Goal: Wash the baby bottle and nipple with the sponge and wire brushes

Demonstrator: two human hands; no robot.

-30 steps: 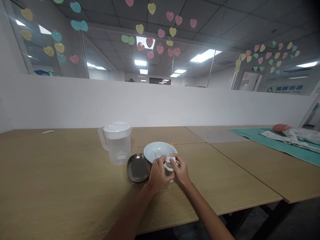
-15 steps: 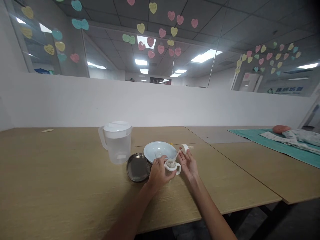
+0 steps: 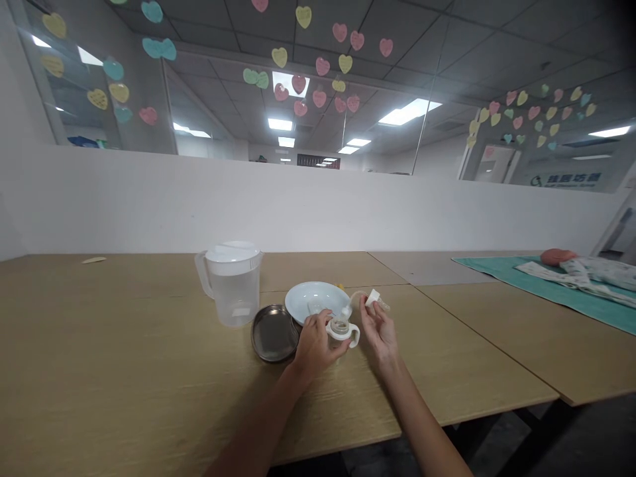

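Observation:
My left hand (image 3: 317, 341) is wrapped round a small bottle (image 3: 340, 326) with white handles, its mouth uncovered. To its right, my right hand (image 3: 378, 328) pinches a white cap (image 3: 372, 298) with a clear nipple on its far side. A thin tube (image 3: 356, 295) curves from the cap, with its weighted end near the bottle's mouth. Behind the bottle lies a pale blue plate (image 3: 304, 293) with something clear on it. A dark metal tray (image 3: 273, 333) stands left of my left hand, touching the plate's side.
A clear pitcher (image 3: 237, 288) with a white lid stands at the back left. Behind the plate is a small yellow item (image 3: 340, 286). A green cloth (image 3: 489, 269) with a doll in patterned clothing (image 3: 596, 270) lies at the far right. A white wall (image 3: 298, 209) runs behind the table (image 3: 149, 371).
My right hand has tilted the cap and moved it slightly right. The tube's end has come up out of the bottle's mouth. My left hand and the bottle have barely moved.

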